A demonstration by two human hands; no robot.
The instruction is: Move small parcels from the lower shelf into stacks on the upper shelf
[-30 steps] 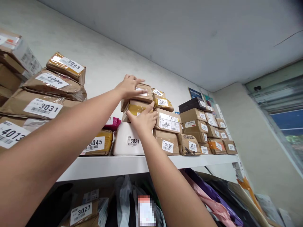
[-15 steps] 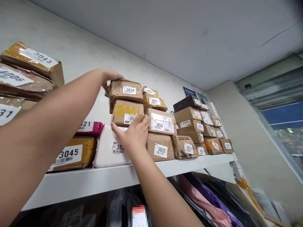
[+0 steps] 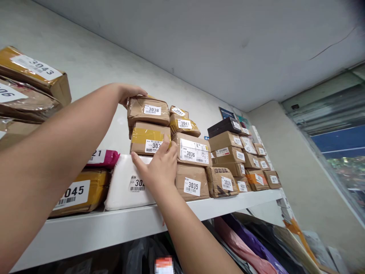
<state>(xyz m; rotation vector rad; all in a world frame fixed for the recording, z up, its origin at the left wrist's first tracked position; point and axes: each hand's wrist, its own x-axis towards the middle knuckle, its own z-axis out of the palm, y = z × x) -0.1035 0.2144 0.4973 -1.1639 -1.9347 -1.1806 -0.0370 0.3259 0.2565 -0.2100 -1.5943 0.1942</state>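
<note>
My left hand (image 3: 129,92) reaches over the top left edge of a brown cardboard box (image 3: 148,118) labelled 3038, its fingers partly hidden behind the box. Directly beneath sits a taped cardboard box (image 3: 149,133) with yellow tape across its front. Against that lower box's front rests my right hand (image 3: 159,163), fingers raised and thumb spread out to the left. Its palm is in front of a white package (image 3: 122,186) under the stack. Right of this hand, a box labelled 3036 (image 3: 182,140) lies on one labelled 3035 (image 3: 179,186).
All these parcels stand on a white shelf (image 3: 114,228). More stacked boxes (image 3: 225,139) fill its right end, and taped parcels (image 3: 61,85) rise at the left. A pink bag (image 3: 111,159) lies beside the white package. Below the shelf hang soft bags (image 3: 245,236).
The view has shifted slightly, so the shelf's near part appears a little lower and further left. My right hand has slid slightly down the taped box. My left hand keeps its place on the upper box.
</note>
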